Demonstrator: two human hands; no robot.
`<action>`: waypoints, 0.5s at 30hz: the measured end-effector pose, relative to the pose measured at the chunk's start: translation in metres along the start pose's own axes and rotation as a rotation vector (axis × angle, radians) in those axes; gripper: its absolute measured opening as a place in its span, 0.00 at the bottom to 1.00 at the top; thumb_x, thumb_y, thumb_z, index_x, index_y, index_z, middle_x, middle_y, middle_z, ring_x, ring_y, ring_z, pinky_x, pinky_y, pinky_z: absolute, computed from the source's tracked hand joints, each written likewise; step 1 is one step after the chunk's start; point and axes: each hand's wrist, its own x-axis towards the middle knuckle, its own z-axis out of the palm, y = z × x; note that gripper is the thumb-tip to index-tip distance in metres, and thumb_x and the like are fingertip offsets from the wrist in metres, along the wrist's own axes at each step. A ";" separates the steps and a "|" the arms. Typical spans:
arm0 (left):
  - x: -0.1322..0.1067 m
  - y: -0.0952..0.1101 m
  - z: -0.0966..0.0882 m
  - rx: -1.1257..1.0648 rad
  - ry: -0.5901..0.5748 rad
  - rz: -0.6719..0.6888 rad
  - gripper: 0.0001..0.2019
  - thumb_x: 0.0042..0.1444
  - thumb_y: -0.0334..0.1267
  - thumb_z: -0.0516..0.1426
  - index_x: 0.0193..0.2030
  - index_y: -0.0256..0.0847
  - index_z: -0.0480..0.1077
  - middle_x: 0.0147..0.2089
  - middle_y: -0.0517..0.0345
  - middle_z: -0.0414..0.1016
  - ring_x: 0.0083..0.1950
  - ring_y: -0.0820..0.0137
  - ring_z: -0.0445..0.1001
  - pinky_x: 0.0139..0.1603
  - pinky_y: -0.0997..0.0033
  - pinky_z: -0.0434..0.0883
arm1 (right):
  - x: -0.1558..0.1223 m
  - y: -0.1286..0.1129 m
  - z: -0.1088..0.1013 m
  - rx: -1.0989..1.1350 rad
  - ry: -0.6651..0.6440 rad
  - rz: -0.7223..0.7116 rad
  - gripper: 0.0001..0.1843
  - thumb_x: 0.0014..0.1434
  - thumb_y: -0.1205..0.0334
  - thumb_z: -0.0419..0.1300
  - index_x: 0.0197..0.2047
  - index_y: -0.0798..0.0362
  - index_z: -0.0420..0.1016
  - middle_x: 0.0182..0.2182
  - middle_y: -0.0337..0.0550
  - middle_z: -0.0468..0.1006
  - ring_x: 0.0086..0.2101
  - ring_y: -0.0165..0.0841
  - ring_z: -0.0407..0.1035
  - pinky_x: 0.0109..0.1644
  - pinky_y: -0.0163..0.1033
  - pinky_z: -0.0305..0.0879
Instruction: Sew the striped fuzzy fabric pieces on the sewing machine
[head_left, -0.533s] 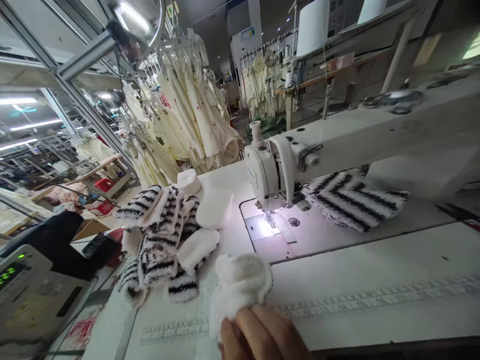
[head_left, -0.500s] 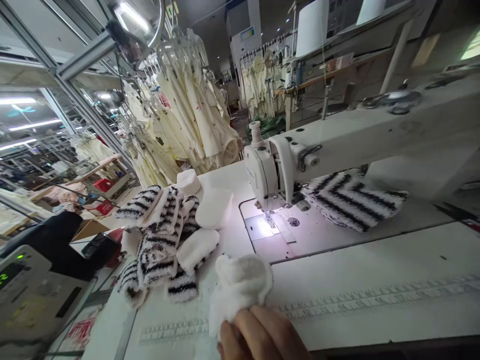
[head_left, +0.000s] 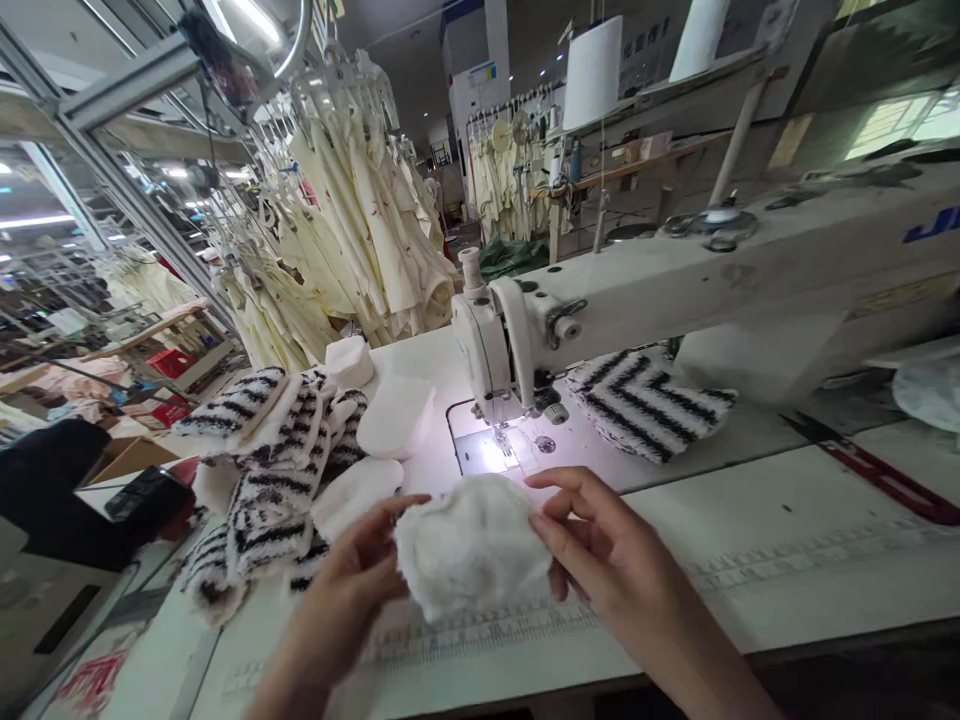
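I recorded one left hand (head_left: 358, 575), angled inward, pinching a white fleece piece (head_left: 474, 548) by its left edge — one right hand (head_left: 609, 552), pinching its right edge, index finger extended.

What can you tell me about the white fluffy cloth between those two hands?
The white cloth looks soft and fuzzy, with a rounded upper edge, uneven sides and a slightly rumpled surface. No stripes show on the side facing us. The left hand's grip is at its left edge and the right hand's grip at its right, spreading it between them. It sits in front of the sewing machine's needle, over the ruler markings. Its far side is hidden.
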 end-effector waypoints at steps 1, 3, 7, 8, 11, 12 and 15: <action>0.004 0.005 -0.011 0.022 0.020 -0.026 0.22 0.55 0.43 0.59 0.56 0.39 0.67 0.47 0.46 0.77 0.42 0.61 0.78 0.37 0.66 0.77 | 0.002 0.007 -0.002 -0.119 -0.002 -0.041 0.11 0.64 0.54 0.52 0.47 0.48 0.64 0.27 0.32 0.65 0.20 0.25 0.63 0.24 0.31 0.61; 0.014 0.017 -0.028 0.308 0.159 0.025 0.19 0.54 0.41 0.58 0.51 0.38 0.70 0.47 0.45 0.77 0.44 0.60 0.77 0.39 0.63 0.77 | 0.007 0.018 -0.010 -0.386 0.011 -0.138 0.11 0.65 0.57 0.51 0.50 0.48 0.63 0.26 0.32 0.67 0.20 0.26 0.64 0.25 0.32 0.62; 0.033 0.046 -0.013 0.760 0.217 0.346 0.12 0.60 0.34 0.51 0.47 0.40 0.72 0.47 0.49 0.77 0.42 0.65 0.78 0.42 0.64 0.78 | 0.010 0.027 -0.037 -0.737 0.079 -0.374 0.09 0.67 0.58 0.49 0.48 0.48 0.65 0.31 0.37 0.72 0.28 0.28 0.71 0.29 0.32 0.67; 0.036 0.050 -0.001 0.779 0.146 0.434 0.12 0.62 0.31 0.50 0.48 0.41 0.72 0.48 0.50 0.77 0.43 0.67 0.78 0.45 0.65 0.78 | 0.009 0.027 -0.043 -0.797 0.084 -0.444 0.09 0.67 0.59 0.48 0.47 0.48 0.66 0.34 0.39 0.74 0.32 0.29 0.72 0.31 0.32 0.68; 0.042 0.050 0.040 0.787 -0.085 0.666 0.16 0.63 0.26 0.48 0.54 0.37 0.68 0.52 0.48 0.75 0.52 0.67 0.74 0.52 0.67 0.75 | 0.001 0.026 -0.052 -0.930 0.054 -0.647 0.13 0.66 0.67 0.47 0.50 0.53 0.69 0.43 0.47 0.74 0.46 0.33 0.70 0.44 0.35 0.69; 0.044 0.047 0.051 0.783 -0.140 0.724 0.16 0.63 0.25 0.47 0.55 0.34 0.67 0.53 0.46 0.74 0.54 0.66 0.73 0.53 0.66 0.75 | -0.003 0.027 -0.051 -0.966 0.033 -0.709 0.16 0.65 0.69 0.47 0.52 0.55 0.68 0.46 0.49 0.74 0.50 0.35 0.68 0.48 0.37 0.68; 0.052 0.034 0.066 0.802 -0.202 0.838 0.13 0.63 0.25 0.48 0.52 0.30 0.67 0.51 0.43 0.74 0.55 0.62 0.72 0.56 0.60 0.73 | -0.013 0.035 -0.042 -1.069 -0.032 -0.815 0.20 0.62 0.73 0.47 0.56 0.59 0.68 0.53 0.49 0.72 0.56 0.39 0.63 0.55 0.42 0.64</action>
